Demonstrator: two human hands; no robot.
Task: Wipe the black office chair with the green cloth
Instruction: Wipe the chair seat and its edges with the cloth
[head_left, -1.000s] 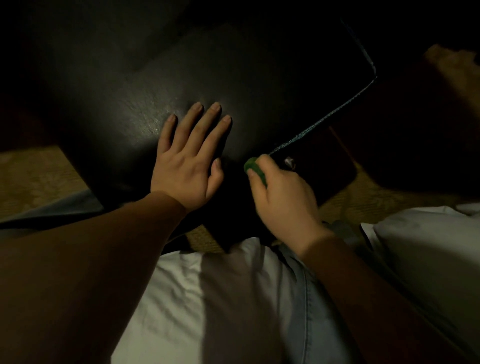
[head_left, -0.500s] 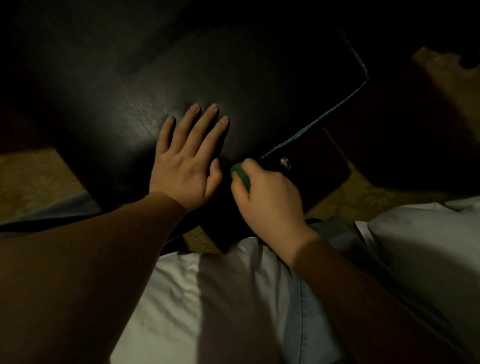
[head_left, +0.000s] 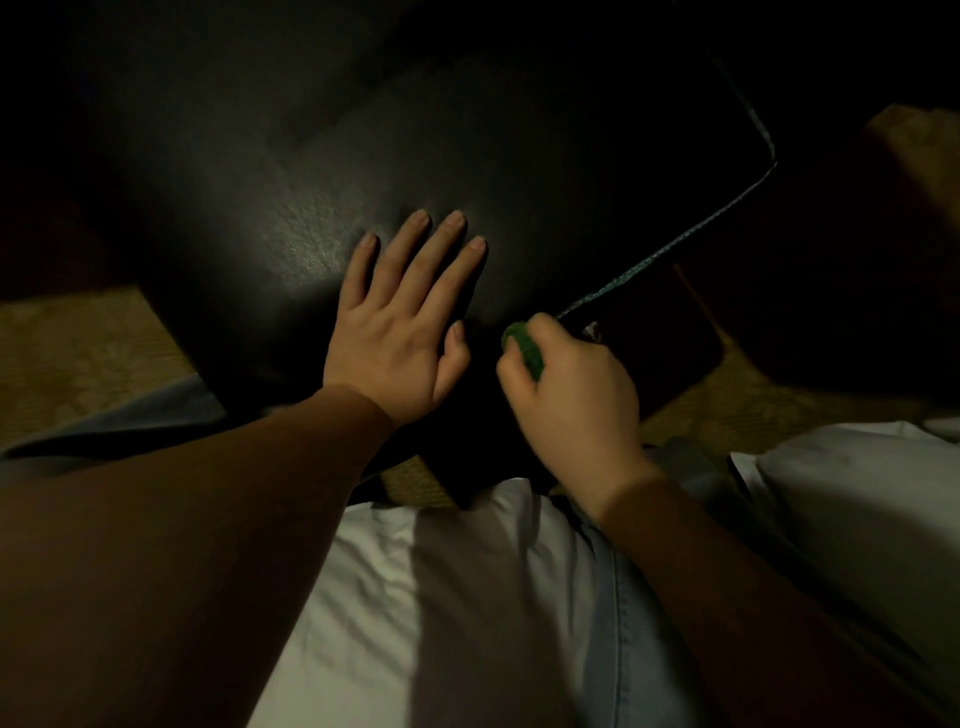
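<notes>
Our left hand (head_left: 400, 338) lies flat on the seat of the chair (head_left: 519, 182), its fingers (head_left: 441, 260) straight and spread, grasping nothing and simply pressing on the dark surface. Our right hand (head_left: 571, 395) is curled tightly around the green cloth (head_left: 522, 345). The cloth is bunched so small that only a tuft shows between thumb and forefinger, right at the near edge of the seat, just beside the end of the pale trim (head_left: 675, 249) that runs along the seat's side. We judge the step in hand to be wiping this near edge and the trim line. To do it well, we should let more cloth out of the fist, because a tight wad touches the surface only at a point. We should press it flat and draw it along the trim in long overlapping strokes, not dabs. The flat left hand is useful as a brace, since a chair of this kind may swivel or roll on the floor (head_left: 78, 353) under sideways pressure. There is a small shiny fitting (head_left: 592, 330) close to the right hand; we cannot tell what it is in this dim light, so we should go round it gently so the cloth does not snag.
</notes>
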